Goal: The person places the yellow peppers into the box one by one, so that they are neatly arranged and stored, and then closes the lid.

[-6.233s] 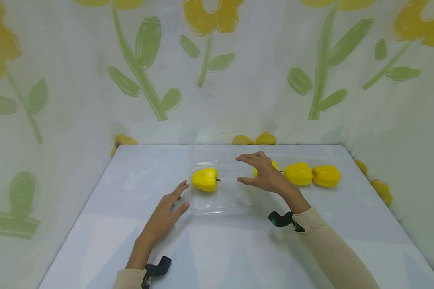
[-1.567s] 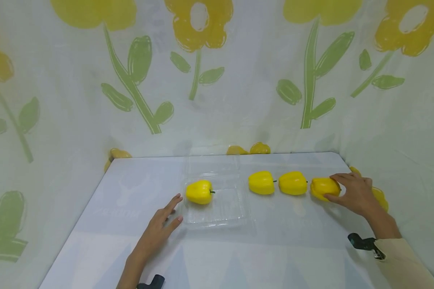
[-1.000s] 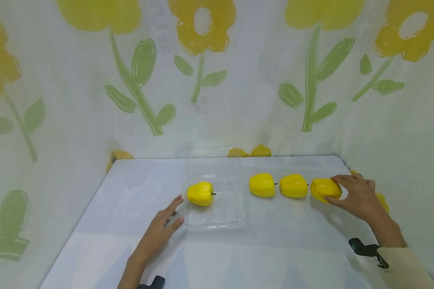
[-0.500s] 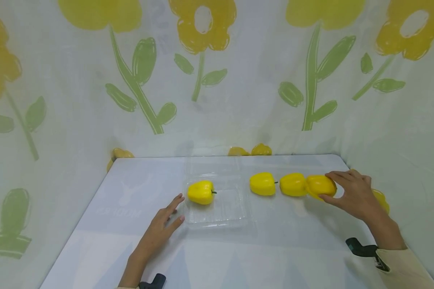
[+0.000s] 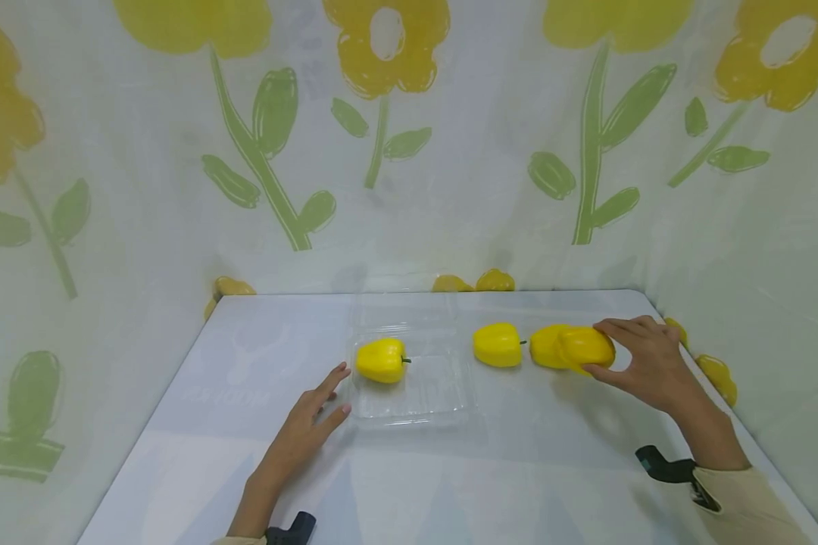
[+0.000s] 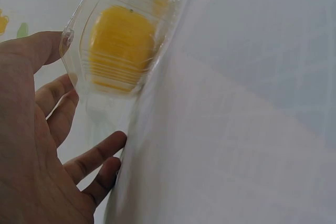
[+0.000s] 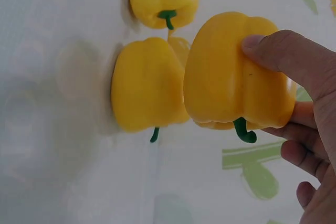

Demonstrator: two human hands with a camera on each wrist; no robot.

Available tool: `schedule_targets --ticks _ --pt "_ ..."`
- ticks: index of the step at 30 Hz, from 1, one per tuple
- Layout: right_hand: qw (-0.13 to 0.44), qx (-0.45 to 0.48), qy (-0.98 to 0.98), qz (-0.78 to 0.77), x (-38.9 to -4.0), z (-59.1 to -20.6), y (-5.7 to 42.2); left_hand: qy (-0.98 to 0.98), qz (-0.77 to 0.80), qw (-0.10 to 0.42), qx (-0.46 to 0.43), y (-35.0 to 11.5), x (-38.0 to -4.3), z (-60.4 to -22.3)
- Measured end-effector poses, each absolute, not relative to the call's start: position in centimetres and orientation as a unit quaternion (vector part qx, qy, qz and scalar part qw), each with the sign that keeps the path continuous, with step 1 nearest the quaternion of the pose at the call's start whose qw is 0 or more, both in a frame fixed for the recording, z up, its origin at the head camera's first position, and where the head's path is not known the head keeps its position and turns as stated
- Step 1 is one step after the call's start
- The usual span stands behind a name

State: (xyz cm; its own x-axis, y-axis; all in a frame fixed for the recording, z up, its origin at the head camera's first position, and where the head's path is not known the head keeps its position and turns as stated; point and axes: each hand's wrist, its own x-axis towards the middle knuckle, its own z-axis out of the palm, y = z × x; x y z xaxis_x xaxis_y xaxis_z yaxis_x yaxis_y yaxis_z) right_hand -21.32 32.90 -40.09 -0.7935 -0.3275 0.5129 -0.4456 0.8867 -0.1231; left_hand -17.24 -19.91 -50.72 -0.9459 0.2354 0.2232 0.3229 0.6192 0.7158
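Observation:
My right hand [image 5: 644, 367] pinches a yellow bell pepper [image 5: 588, 347] between thumb and fingers; the right wrist view shows its green stem and the thumb on its side. The held pepper is raised off the table and overlaps a second yellow pepper [image 5: 545, 346] in the head view. Left of that lies another yellow pepper [image 5: 496, 345]. A clear plastic clamshell box [image 5: 443, 393] lies with its lid back and one yellow pepper [image 5: 380, 360] in its left part. Beside the box's left edge is my left hand [image 5: 303, 428], fingers loosely spread, thumb and fingertips right at the rim [image 6: 71, 72].
Everything lies on a white table [image 5: 395, 484] with faint pale-blue shapes. A white cloth [image 5: 463, 189] printed with yellow flowers and green leaves hangs behind and at both sides. Black camera mounts [image 5: 664, 464] sit on both wrists.
My right hand has moved from between the box and the row to the rightmost pepper, taken hold of it, and lifted it leftward over the neighbouring pepper. My left hand stays beside the box.

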Motion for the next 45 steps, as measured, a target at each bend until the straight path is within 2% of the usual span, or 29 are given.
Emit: schedule_targets --ticks 17,34,45 --pt "0.215 0.225 -0.939 0.146 -21.9 -39.7 29.1 -0.899 -0.404 0.059 -0.158 -20.0 -17.6 -51.2" --pt "0.249 0.289 -0.909 0.168 -23.0 -39.5 25.7 -0.899 -0.406 0.052 -0.153 -20.0 -17.3 -50.7" --pt "0.229 0.304 -0.909 0.171 -23.7 -39.6 23.2 -0.897 -0.413 0.047 -0.15 -19.9 -17.3 -50.8"
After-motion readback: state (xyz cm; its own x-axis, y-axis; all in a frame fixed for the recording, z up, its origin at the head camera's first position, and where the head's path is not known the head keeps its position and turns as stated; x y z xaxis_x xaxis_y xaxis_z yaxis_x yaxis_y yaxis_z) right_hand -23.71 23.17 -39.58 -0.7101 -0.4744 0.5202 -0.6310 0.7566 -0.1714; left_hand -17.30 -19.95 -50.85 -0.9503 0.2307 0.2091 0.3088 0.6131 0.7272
